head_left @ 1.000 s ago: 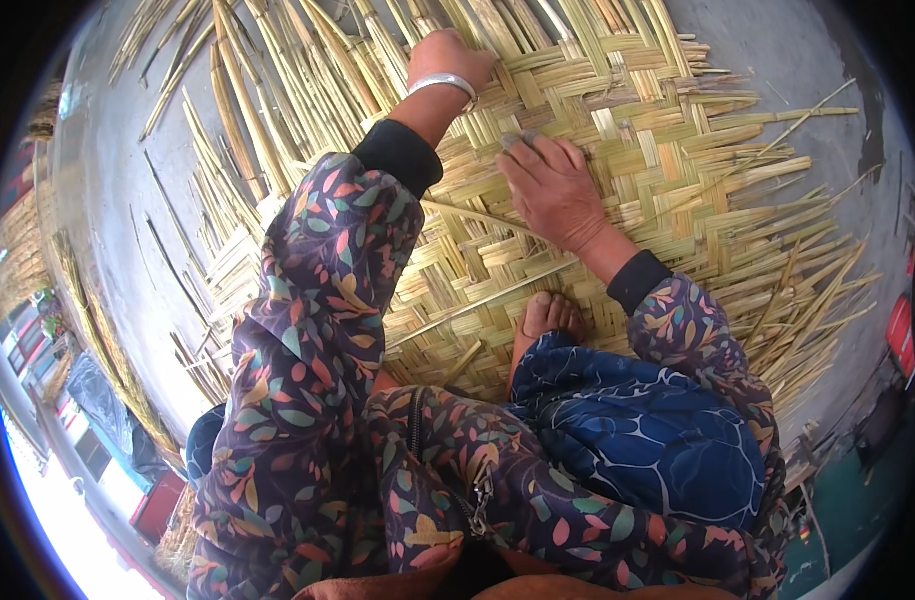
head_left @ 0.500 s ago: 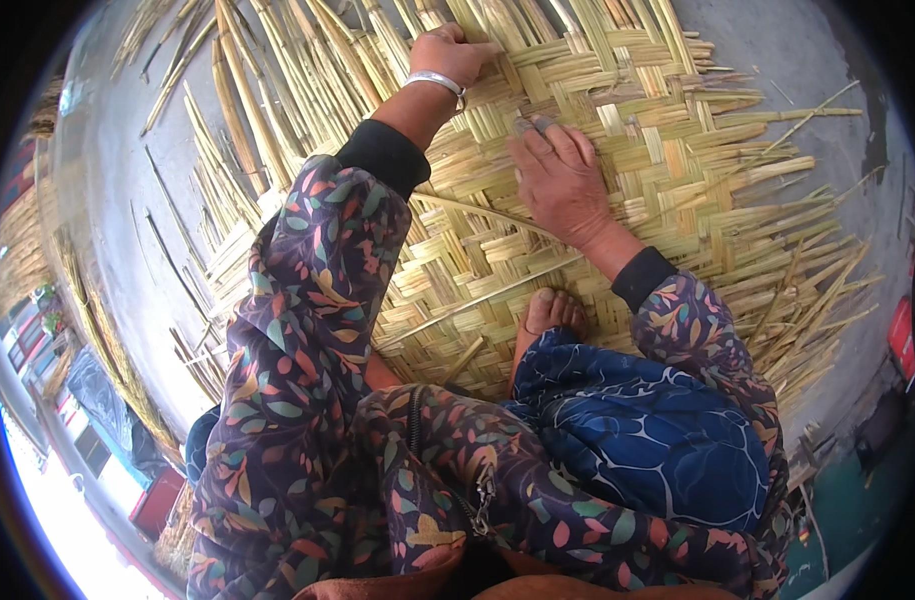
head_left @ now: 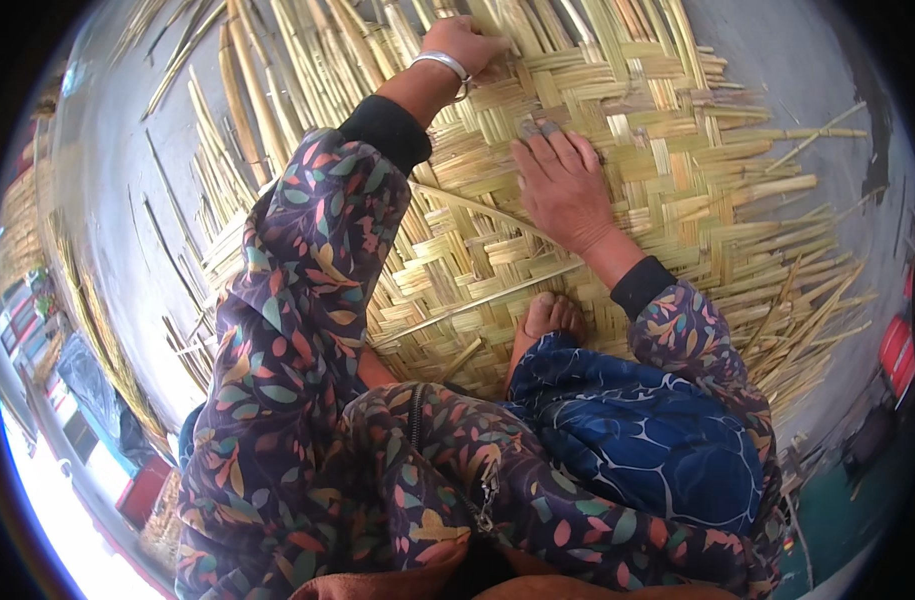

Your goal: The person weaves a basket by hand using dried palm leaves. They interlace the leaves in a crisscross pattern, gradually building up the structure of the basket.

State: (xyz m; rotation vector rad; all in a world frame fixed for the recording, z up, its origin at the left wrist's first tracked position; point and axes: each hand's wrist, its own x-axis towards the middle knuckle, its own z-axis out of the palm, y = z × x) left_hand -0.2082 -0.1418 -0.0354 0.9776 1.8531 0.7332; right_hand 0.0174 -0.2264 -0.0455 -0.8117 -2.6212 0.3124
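Blue patterned trousers [head_left: 637, 430]: nearest item, right leg bent, below the work.
Bare foot [head_left: 554, 318]: on the woven mat, toes pointing away from the body.
Thin pale strip [head_left: 477, 304]: lying slantwise across the weave, just beyond the toes.
Loose split stalk [head_left: 477, 208]: also slantwise, between the left sleeve [head_left: 327, 250] and right wrist.
Woven mat [head_left: 667, 210]: spread ahead of the body, beneath the right hand; ragged ends to the right; far edge cut off, so its long axis cannot be told.
Right hand [head_left: 569, 195]: palm down on the weave, fingers close together and lightly bent; nearer the body.
Left hand [head_left: 464, 50]: farther out, at the border of weave and loose splints; fingers curled, thumb stretched rightward; whether a splint is pinched cannot be told.
Bracelet [head_left: 442, 62]: silver-coloured, on the left wrist.
Loose splints [head_left: 307, 70]: long, fanned away from the body, left of and beyond the weave; left hand nearer, its forearm crossing their near side.
Grey floor [head_left: 797, 60]: beyond the mat's right ends.
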